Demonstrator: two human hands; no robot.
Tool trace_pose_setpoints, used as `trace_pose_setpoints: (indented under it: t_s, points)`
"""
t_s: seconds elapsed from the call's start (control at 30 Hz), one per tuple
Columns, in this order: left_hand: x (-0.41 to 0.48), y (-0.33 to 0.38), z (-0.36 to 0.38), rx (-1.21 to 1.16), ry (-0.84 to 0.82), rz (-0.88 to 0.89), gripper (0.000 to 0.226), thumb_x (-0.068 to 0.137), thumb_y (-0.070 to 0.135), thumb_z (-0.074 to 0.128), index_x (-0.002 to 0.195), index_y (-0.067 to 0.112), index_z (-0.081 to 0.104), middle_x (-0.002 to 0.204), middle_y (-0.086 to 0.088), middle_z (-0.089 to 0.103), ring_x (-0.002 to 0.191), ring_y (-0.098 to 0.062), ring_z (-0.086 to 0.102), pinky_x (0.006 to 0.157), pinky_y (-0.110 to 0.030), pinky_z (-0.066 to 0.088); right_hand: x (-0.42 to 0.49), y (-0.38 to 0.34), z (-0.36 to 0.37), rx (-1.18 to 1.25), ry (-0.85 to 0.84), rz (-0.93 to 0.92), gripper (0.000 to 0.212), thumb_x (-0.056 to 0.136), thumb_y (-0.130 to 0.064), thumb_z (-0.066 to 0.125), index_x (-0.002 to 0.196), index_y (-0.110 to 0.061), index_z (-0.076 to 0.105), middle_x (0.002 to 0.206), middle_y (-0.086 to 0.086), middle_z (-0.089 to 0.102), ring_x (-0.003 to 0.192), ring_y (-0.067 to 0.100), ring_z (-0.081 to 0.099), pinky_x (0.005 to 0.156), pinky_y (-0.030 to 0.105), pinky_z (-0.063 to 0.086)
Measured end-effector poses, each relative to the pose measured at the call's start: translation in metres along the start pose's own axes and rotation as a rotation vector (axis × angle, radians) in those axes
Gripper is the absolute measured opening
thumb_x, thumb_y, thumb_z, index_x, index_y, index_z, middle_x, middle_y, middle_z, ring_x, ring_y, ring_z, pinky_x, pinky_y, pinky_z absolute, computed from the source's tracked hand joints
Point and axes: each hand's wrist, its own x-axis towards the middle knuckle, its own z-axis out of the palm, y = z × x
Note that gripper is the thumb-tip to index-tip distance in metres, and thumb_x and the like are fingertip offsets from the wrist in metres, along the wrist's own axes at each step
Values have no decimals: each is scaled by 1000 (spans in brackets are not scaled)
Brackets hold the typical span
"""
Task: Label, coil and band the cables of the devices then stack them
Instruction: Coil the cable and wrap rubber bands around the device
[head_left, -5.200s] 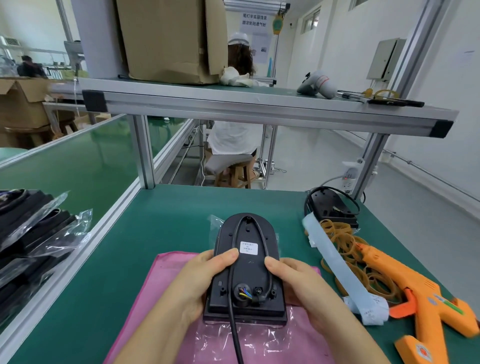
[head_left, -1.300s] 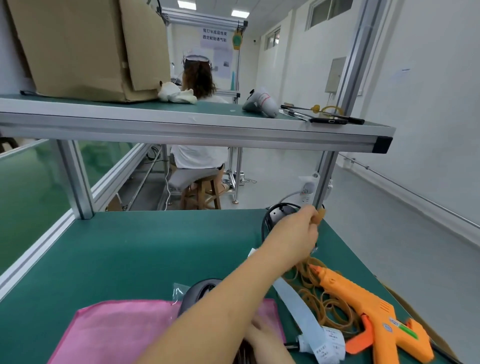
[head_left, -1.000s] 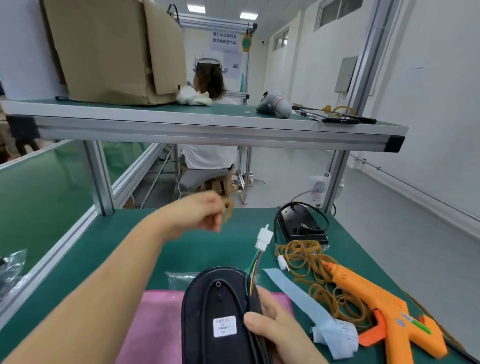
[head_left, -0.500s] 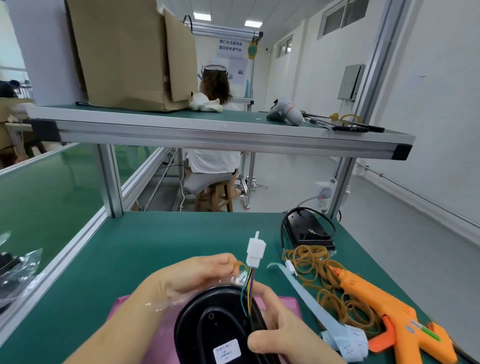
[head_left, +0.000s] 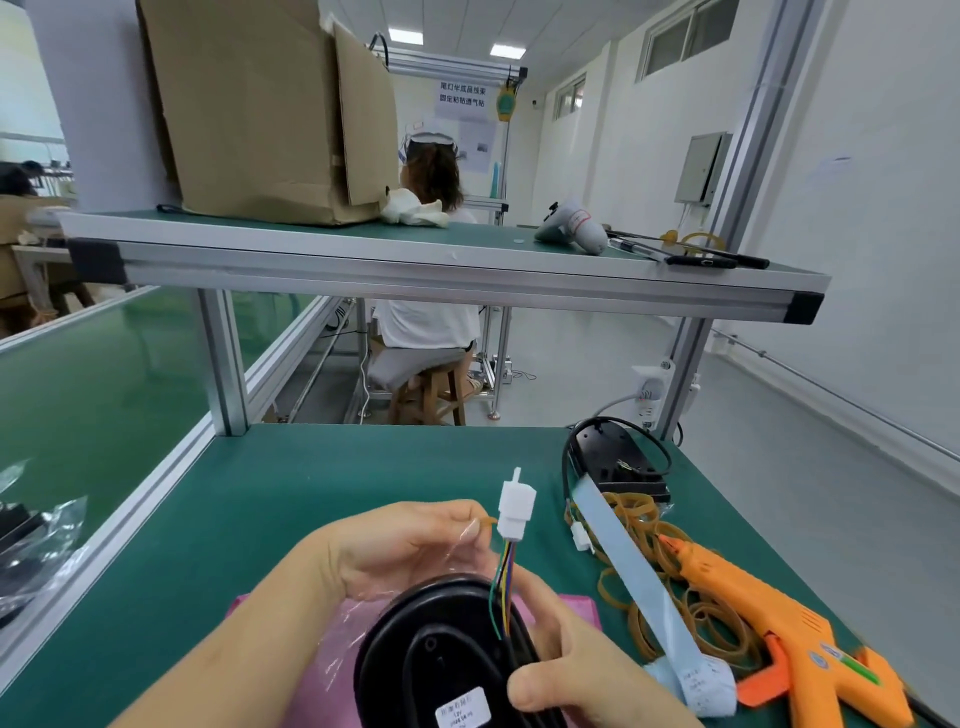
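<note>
A black device (head_left: 436, 644) with a white label (head_left: 462, 709) stands tilted at the bottom centre, over a pink cloth (head_left: 332, 665). My right hand (head_left: 566, 670) grips the device's edge together with its black cable. Coloured wires rise from there to a white connector (head_left: 516, 506). My left hand (head_left: 410, 545) pinches a tan rubber band (head_left: 487, 521) right beside the connector. A second black device (head_left: 615, 460) with its coiled cable lies at the back right of the green table (head_left: 291, 499).
A heap of rubber bands (head_left: 670, 587), a strip of white labels (head_left: 639, 577) and an orange glue gun (head_left: 795, 644) lie on the right. Bagged black devices (head_left: 26, 545) sit at the far left. An aluminium shelf (head_left: 441, 275) hangs overhead; a person sits beyond it.
My left hand came back from the rubber band heap with a band and brought it up to the white connector. The device stays upright in my right hand.
</note>
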Motion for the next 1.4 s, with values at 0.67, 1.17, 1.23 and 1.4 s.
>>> trace_pose_setpoints:
  t_s: [0.67,1.17,1.23,1.4]
  points:
    - [-9,-1,10,93,276,20,29,92,5,56,67,15,64,59,-1,41,50,-10,35,56,-18,41,-14,-6,12,64,74,186,62,69,-16,72,128,-1,56,128,30,55,120,46,51,108,50,33]
    - [-35,41,22,736,459,237,5,65,26,66,60,26,69,49,4,53,48,-4,45,51,-12,36,-8,-11,10,-178,198,416,24,61,-31,74,82,-23,79,92,0,75,89,9,70,73,16,51]
    - [-44,33,18,791,470,224,9,69,25,65,61,28,69,52,5,53,51,-3,43,52,-13,35,-12,-8,5,-124,242,351,26,56,-26,74,82,-21,79,90,3,76,86,11,72,67,16,51]
    - [-68,7,8,723,592,250,20,61,42,65,63,23,69,55,3,49,53,-6,38,51,-16,31,-18,-4,6,-25,367,209,45,49,-22,75,92,-8,77,98,20,73,94,30,70,82,34,55]
